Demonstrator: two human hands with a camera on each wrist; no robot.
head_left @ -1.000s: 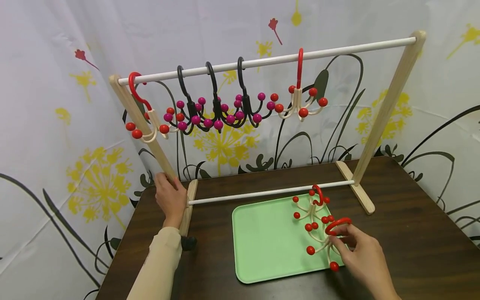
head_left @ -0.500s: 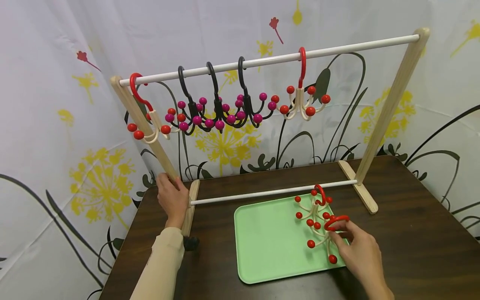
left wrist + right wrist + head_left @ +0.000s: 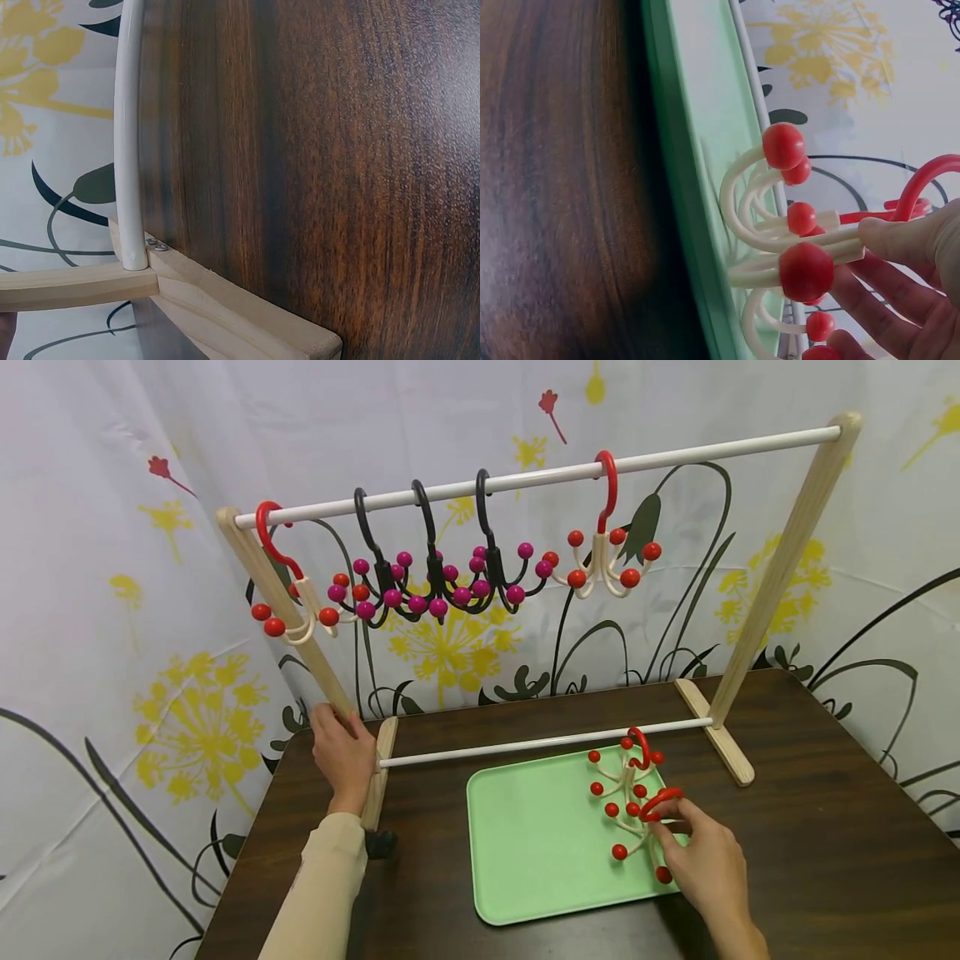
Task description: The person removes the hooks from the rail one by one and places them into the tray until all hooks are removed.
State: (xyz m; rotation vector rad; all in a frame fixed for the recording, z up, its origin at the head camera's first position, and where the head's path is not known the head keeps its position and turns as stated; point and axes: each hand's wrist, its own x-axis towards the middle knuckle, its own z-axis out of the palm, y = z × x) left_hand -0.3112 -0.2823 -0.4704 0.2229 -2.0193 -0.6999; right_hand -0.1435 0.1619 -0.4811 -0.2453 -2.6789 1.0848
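My right hand (image 3: pixel 705 852) pinches a cream rotating hook hanger (image 3: pixel 660 802) with a red hook and red ball tips, over the right part of the green tray (image 3: pixel 525 852). In the right wrist view, thumb and fingers close on the hanger's neck, its arms (image 3: pixel 750 225) spread beside the tray. A second such hanger (image 3: pixel 639 747) stands on the tray just behind, partly overlapped by the held one. At the left, my left hand (image 3: pixel 343 756) grips the wooden post (image 3: pixel 318 672) low down; only a sliver of that hand shows in the left wrist view.
On the rack's white top rail (image 3: pixel 712 450) hang three black hangers (image 3: pixel 433 572) with magenta balls, between two red-and-cream ones, left (image 3: pixel 303 602) and right (image 3: pixel 602 556). A lower bar (image 3: pixel 540 744) joins the feet behind the tray. A patterned curtain (image 3: pixel 202 718) backs the dark table (image 3: pixel 825 827).
My right hand has shifted slightly left and away from me with the hanger. The rightmost hanger on the rail has turned a little. My left hand keeps its hold on the post.
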